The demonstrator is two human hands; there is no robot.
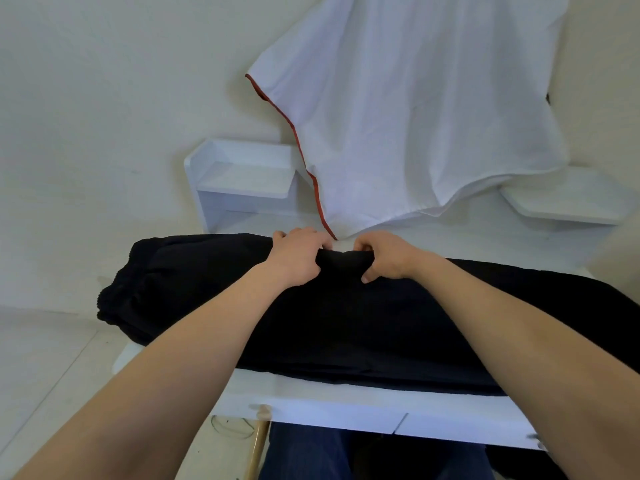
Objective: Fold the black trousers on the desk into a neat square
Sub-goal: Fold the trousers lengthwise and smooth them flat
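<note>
The black trousers point(346, 323) lie lengthwise across the white desk point(329, 400), with the gathered waistband at the left end hanging slightly past the desk's left edge. The right end runs out of view. My left hand point(298, 258) and my right hand point(384, 256) sit close together at the far edge of the trousers. Both pinch a small raised fold of black fabric between them. The fingertips of both hands are curled into the cloth.
A white cloth with a red-brown hem point(415, 116) hangs on the wall and drapes onto the desk behind the trousers. White shelf units stand at the back left point(242, 178) and back right point(568, 206). A wooden leg point(258, 441) shows under the desk.
</note>
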